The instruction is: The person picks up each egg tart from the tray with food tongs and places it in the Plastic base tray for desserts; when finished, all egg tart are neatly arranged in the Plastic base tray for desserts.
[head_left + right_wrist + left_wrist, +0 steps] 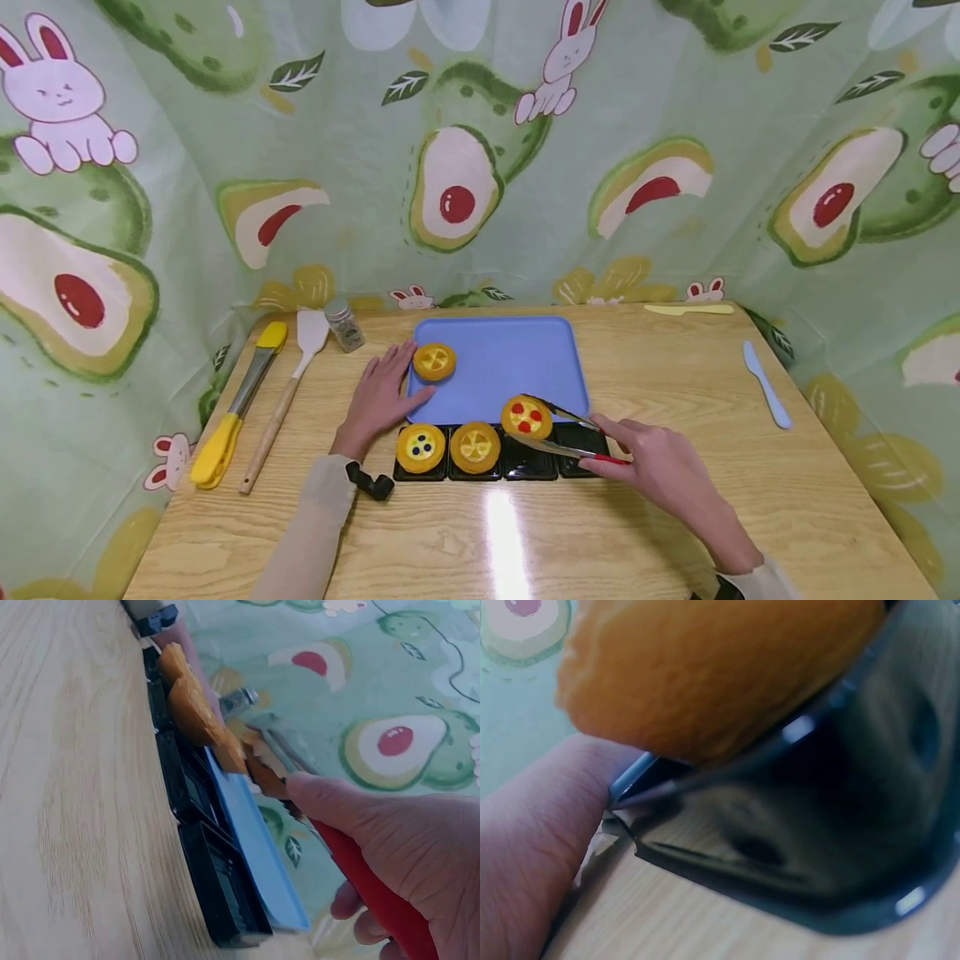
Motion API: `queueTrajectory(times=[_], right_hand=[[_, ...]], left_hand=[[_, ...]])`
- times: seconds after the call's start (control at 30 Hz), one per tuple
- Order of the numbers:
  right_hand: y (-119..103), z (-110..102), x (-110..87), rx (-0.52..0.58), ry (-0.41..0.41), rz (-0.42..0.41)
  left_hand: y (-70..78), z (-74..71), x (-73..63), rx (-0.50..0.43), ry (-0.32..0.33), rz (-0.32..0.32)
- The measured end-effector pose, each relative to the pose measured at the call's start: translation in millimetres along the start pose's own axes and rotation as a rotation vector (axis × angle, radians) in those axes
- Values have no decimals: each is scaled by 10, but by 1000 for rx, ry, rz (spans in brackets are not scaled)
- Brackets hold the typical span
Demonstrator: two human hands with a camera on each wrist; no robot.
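Observation:
My right hand (pixel 660 462) holds red-handled metal tongs (pixel 371 881), whose arms lie on either side of a tart with red toppings (pixel 527 419). That tart is over the front edge of the blue tray (pixel 510 362) and the black cups (pixel 531 468). My left hand (pixel 382 396) rests at the tray's left edge, fingers extended and thumb over the corner. Near those fingers, a tart with yellow wedges (pixel 434 362) sits on the tray. In the left cups sit a tart with dark blue dots (pixel 420 449) and another yellow-wedge tart (pixel 475 448).
On the left lie yellow-tipped tongs (pixel 238 408) and a white spatula (pixel 288 387), with a glass shaker (pixel 344 325) behind. A blue knife (pixel 767 385) lies at right, and a yellow knife (pixel 688 309) by the back edge. Patterned cloth (pixel 360 167) surrounds the table.

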State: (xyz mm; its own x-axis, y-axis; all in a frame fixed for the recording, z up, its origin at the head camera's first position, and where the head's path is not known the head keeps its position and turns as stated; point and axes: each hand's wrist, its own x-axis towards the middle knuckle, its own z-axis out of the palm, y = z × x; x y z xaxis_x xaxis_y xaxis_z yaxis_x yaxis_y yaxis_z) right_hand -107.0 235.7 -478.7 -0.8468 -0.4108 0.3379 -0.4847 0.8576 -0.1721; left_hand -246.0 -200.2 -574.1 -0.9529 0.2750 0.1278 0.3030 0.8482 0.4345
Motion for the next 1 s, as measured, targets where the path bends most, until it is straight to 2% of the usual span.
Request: queueTrajectory(times=[0.13,0.3,0.57,0.73,1.0], right_hand=[[15,-62,-77,42,-57,18],[-3,-84,-124,40,-136,41],[-22,16,-161,-3,-131,-4],[-28,41,-176,-42,-138,8],[-42,53,-188,-31,-152,31]], left_hand=[[-26,-9,0,3,-2,-1],[-59,-13,-5,4,1,-5],[-39,-10,2,4,-9,-2],[-18,-6,8,7,-11,0],[-16,-2,14,11,-17,-3]])
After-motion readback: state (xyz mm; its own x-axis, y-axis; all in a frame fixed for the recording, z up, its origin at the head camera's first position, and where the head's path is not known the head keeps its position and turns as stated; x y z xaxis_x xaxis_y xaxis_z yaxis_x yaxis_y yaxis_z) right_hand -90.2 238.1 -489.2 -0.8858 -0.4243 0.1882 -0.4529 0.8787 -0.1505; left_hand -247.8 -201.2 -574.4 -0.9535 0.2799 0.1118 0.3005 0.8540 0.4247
